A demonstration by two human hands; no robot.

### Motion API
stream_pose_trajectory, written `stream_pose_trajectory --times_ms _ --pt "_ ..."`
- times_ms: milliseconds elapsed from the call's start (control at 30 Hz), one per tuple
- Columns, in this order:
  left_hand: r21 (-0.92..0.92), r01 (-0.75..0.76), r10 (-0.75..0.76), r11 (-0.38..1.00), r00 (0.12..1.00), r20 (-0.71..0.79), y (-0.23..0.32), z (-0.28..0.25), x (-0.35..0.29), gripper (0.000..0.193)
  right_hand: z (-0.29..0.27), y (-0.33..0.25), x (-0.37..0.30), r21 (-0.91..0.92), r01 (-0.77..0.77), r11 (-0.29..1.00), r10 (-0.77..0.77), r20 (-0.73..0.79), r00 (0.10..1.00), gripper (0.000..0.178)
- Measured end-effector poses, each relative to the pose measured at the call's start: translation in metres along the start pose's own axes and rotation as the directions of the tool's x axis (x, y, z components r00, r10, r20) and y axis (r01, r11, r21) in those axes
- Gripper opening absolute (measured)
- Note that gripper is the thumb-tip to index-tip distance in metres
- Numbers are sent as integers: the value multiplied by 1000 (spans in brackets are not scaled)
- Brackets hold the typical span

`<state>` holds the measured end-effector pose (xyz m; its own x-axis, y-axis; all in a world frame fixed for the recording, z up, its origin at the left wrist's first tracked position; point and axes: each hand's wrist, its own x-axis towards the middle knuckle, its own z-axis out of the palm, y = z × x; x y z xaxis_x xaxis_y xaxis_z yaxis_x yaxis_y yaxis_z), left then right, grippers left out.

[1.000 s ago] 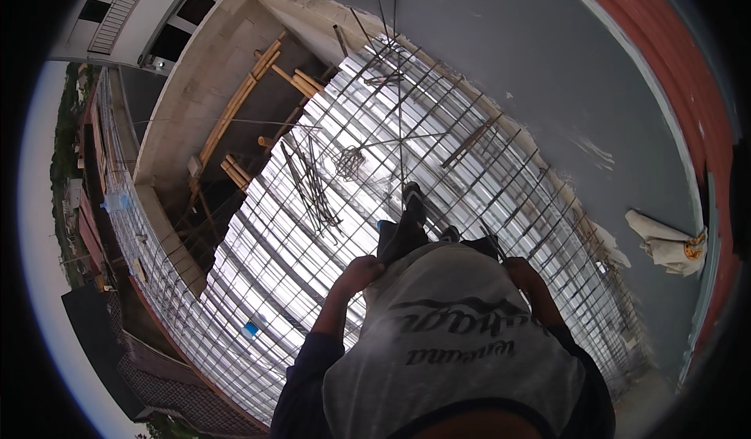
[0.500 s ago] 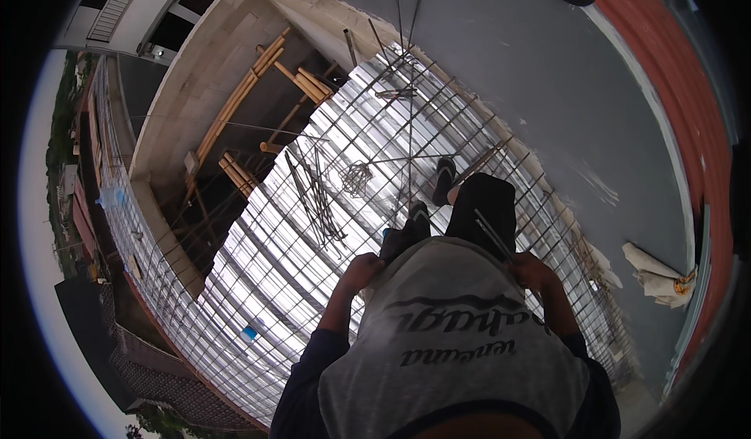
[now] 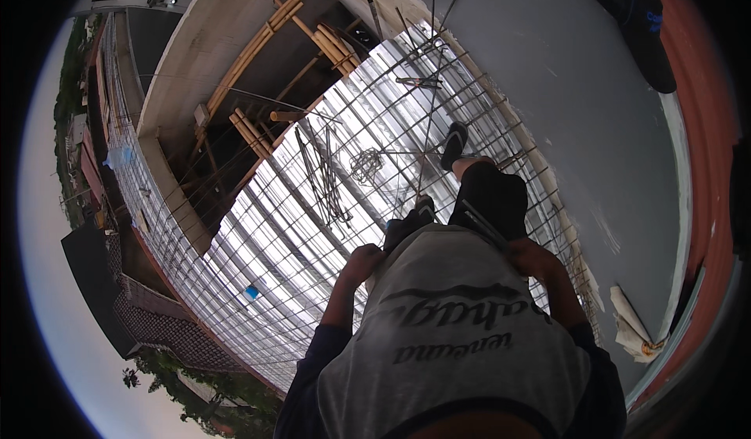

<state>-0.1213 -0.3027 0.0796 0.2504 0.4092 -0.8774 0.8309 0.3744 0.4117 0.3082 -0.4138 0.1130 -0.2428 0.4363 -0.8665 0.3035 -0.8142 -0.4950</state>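
Note:
My left hand (image 3: pixel 364 264) is curled beside my left thigh, at the hem of my grey shirt (image 3: pixel 446 314). Its fingertips are hidden against the dark shorts (image 3: pixel 501 200), and I cannot make out what they hold. My right hand (image 3: pixel 533 258) is closed at my right thigh. From it a pair of thin parallel metal rods (image 3: pixel 481 222) sticks out over the shorts; their kind does not show. Under my feet, in dark slippers (image 3: pixel 454 146), a rebar grid (image 3: pixel 301 240) lies over shiny corrugated metal decking (image 3: pixel 274 228).
Loose bent bars (image 3: pixel 322 177) and a tangle of wire (image 3: pixel 365 165) lie ahead on the grid. Bar ends (image 3: pixel 434 17) stick up at the far edge. An opening with bamboo poles (image 3: pixel 254 48) drops away left. A grey wall (image 3: pixel 579 150) rises on the right.
My view has shifted, and the grid and poles sit a little further right in it. My right foot has moved slightly forward. Both hands stay beside my thighs.

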Motion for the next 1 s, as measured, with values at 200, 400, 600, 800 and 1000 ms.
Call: stream_pose_trajectory --times_ms 200,400,600,800,1000 --pt "12 53 -54 999 998 33 77 -36 10 38 -91 -63 16 59 -93 994 85 128 988 23" --pt "-39 112 -112 993 994 2 160 -88 -6 37 -157 -143 20 -73 -213 974 222 156 962 27" --pt "-269 289 -283 919 957 61 200 -117 -8 39 -175 -141 38 7 -95 995 91 223 971 27" --pt "18 -18 15 1000 987 159 174 -146 20 43 -169 -126 52 87 -157 984 138 187 973 23" --pt "54 76 -87 996 960 266 199 -201 50 42 -125 -90 69 26 65 998 -67 102 993 22"
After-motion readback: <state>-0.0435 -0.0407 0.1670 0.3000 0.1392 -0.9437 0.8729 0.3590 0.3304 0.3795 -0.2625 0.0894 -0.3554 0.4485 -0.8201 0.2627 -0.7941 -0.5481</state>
